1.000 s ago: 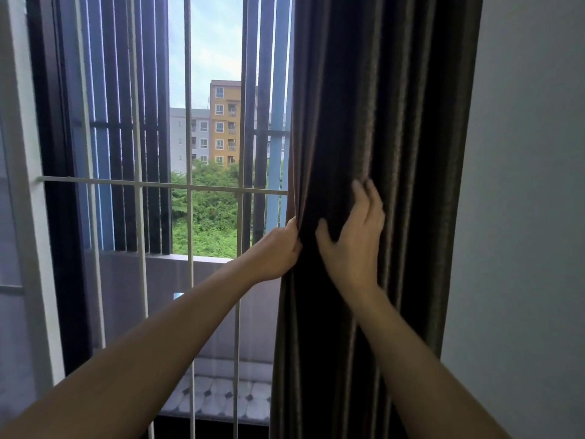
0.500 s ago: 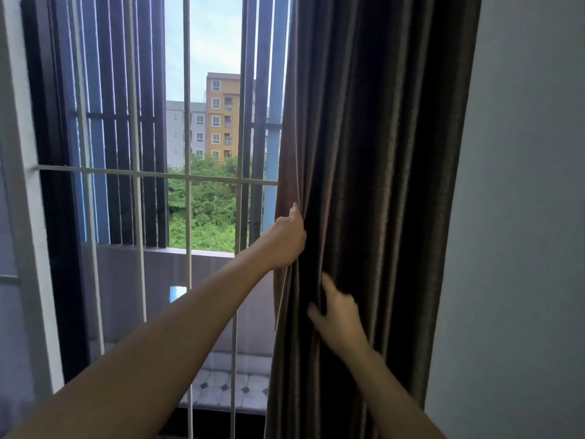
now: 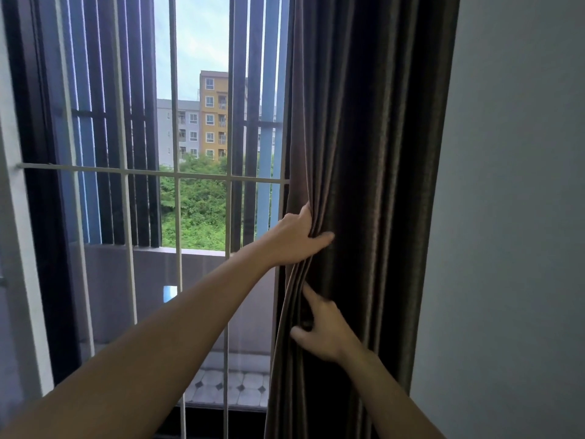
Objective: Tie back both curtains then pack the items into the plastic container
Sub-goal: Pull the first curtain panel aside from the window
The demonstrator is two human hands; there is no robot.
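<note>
Window grille point(image 3: 177, 175): pale bars, left half of frame.
Slats point(image 3: 133, 122): dark, upright, behind grille.
Buildings point(image 3: 213, 115): yellow and grey, centre.
Trees point(image 3: 199, 213): green, below them.
Wall point(image 3: 512, 217): plain, right.

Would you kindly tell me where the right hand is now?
In the head view, the right hand sits right of centre against the folds of the brown curtain, just below the left hand, which grips its window-side edge.
</note>
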